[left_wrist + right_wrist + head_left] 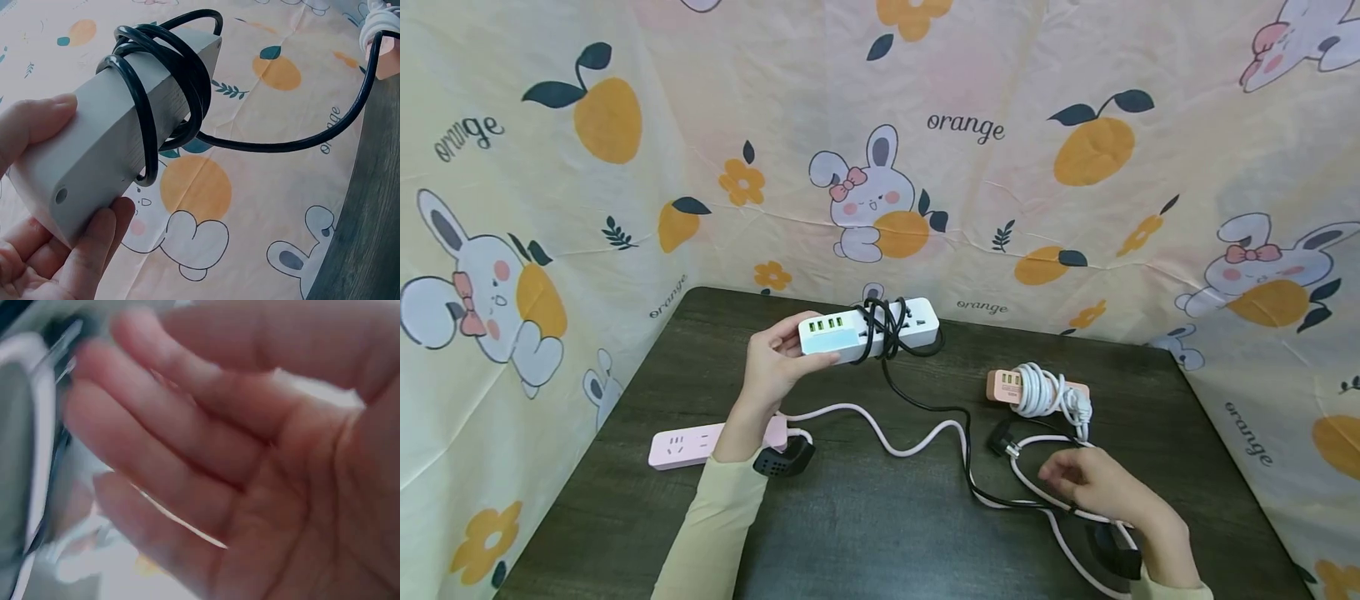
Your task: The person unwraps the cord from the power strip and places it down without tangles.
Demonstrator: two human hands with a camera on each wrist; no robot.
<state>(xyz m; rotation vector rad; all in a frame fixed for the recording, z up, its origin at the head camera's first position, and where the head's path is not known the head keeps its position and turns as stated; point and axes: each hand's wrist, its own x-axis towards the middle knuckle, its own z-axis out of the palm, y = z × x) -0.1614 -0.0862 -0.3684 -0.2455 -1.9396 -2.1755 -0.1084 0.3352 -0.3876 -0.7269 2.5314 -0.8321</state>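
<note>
My left hand (777, 360) grips one end of a white power strip (917, 323) and holds it tilted above the back of the table. Several turns of black cord (891, 333) wrap its middle, and the loose end runs down to the right. In the left wrist view, thumb and fingers clasp opposite sides of the strip (94, 150). Low over the table's right side, my right hand (1105, 483) has loosely bent fingers and an empty palm (281, 506). A black plug (1000, 437) and looped pale cord (1022, 475) lie close to it.
A pink power strip (685, 447) lies at the left, partly behind my left forearm. Its pale cord (895, 451) crosses the table to the right. Farther back at the right sits a peach power strip (1002, 386) wrapped in white cord (1037, 390). A printed cloth (865, 83) hangs behind.
</note>
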